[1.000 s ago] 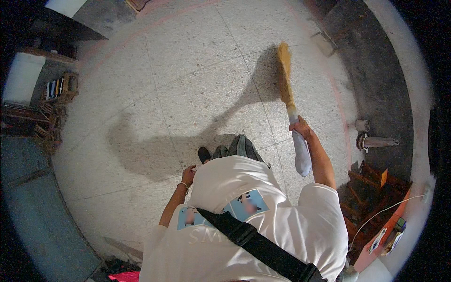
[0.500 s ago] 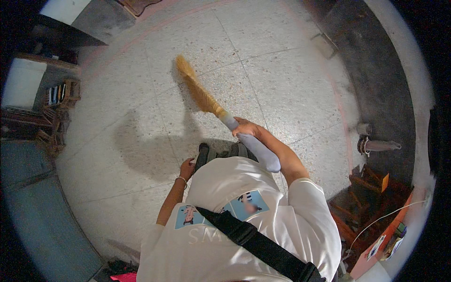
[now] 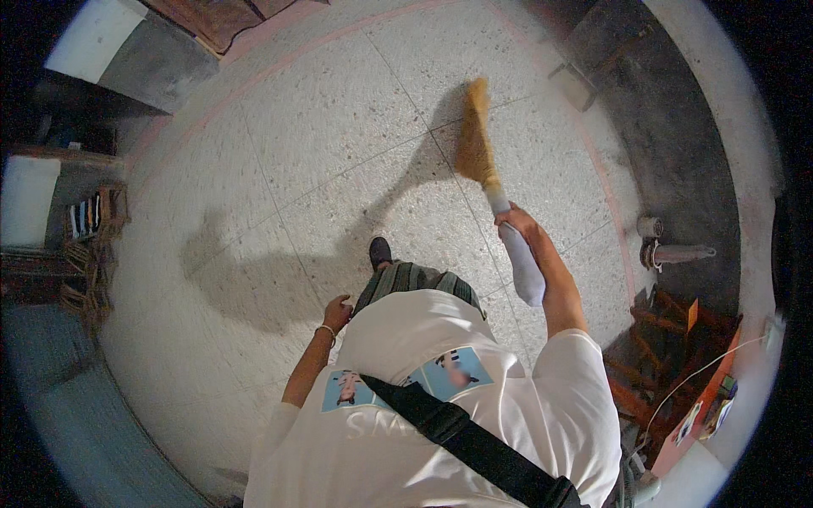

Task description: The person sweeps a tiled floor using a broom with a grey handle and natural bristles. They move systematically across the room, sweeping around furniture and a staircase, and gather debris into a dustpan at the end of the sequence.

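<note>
Wicker shelf (image 3: 89, 254): at nine o'clock against the wall, well apart from the sweeping.
Left hand (image 3: 338, 311): hangs loose by the hip at about seven o'clock of the picture's middle, fingers lightly curled, holding nothing. Best kept free for balance.
Foot (image 3: 380, 251): dark shoe planted just ahead of the body, near the shadow on the floor.
Floor (image 3: 322, 144): pale speckled tiles with thin seams; a pink border line runs along the twelve and three o'clock sides.
Broom (image 3: 476, 144): straw head at one o'clock, bristles brushing the tiles, its pale wrapped handle slanting back toward the body.
Right hand (image 3: 515, 225): closed firmly round the broom's handle just below the straw, the handle's end lying along the forearm.
Doing it well: I judge short, low strokes work best, bristles flat on the tiles and drawn toward the foot, wrist leading.
Stool (image 3: 669, 339): orange wooden frame at four o'clock; keep the swing clear of it.
</note>
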### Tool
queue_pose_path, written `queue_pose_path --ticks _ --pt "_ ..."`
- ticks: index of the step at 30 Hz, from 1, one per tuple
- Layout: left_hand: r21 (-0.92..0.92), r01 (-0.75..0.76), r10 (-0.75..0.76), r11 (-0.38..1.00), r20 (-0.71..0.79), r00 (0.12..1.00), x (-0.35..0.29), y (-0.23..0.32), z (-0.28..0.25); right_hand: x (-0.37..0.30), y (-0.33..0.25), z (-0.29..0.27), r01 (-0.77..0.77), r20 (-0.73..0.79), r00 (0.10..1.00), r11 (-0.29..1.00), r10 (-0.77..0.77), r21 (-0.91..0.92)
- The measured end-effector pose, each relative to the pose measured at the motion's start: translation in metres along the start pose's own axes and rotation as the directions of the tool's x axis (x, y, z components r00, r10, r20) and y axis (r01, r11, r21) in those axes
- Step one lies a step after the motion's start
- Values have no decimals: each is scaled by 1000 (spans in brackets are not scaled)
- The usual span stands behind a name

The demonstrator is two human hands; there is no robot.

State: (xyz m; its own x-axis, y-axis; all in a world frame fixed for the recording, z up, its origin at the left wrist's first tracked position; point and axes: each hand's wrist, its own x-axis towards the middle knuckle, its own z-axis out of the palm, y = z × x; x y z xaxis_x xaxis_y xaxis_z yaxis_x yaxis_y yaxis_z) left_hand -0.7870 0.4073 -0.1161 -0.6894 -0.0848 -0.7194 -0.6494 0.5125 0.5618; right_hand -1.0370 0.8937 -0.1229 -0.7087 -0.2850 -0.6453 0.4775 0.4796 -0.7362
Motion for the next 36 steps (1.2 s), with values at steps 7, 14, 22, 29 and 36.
queue_pose_path --ticks 7,14,22,29,36 --pt "26 -116 116 993 4 993 67 -63 -70 -11 -150 73 -101 -111 985 959 134 264" --pt "-309 257 -211 916 175 962 92 -5 -126 70 -182 167 67 127 990 998 -68 11" --pt "-163 72 -56 984 102 993 165 59 -150 154 -238 142 4 309 948 964 82 -266" --pt "76 37 -47 996 133 990 221 170 -142 152 -213 -22 -100 193 978 988 76 118" --pt "49 -163 151 985 187 971 315 265 -120 142 -117 -169 -173 -43 974 855 221 490"
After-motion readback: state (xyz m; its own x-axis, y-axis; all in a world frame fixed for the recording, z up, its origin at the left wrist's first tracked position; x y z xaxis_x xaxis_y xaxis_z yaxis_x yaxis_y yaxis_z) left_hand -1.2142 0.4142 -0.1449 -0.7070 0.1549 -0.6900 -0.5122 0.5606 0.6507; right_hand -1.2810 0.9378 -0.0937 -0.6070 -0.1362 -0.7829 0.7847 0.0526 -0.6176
